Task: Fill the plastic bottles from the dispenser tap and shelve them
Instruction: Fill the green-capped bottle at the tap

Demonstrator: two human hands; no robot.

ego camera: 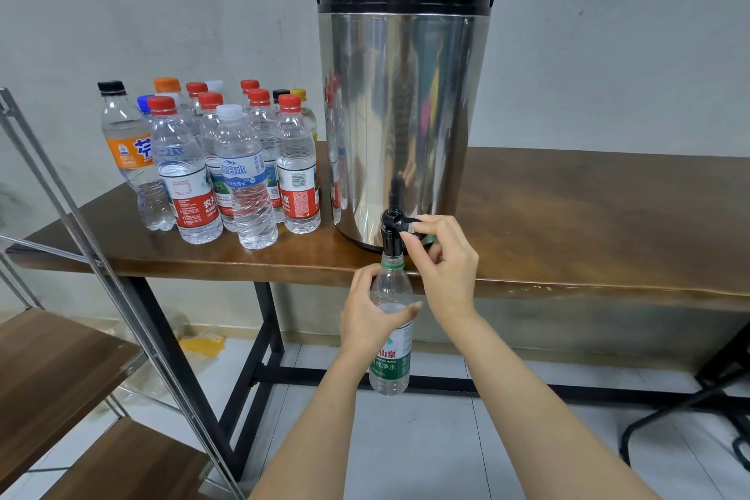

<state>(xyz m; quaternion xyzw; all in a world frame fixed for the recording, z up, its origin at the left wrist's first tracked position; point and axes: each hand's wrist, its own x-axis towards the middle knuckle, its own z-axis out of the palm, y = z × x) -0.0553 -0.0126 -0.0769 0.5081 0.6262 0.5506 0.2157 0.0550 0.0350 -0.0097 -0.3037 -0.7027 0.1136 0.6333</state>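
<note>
A tall steel dispenser (401, 114) with a black lid stands on the wooden table (588, 215). Its black tap (391, 233) juts over the front edge. My left hand (365, 317) grips a clear bottle with a green label (391, 341), uncapped, its mouth right under the tap spout. The bottle is filled to about its shoulder. My right hand (440, 252) pinches the tap lever; a green cap seems tucked in its fingers.
Several capped plastic bottles (227, 170) stand in a cluster on the table's left part. A metal-framed shelf unit with wooden boards (52, 369) is at the lower left. A black chair base (690, 418) sits on the tiled floor at right.
</note>
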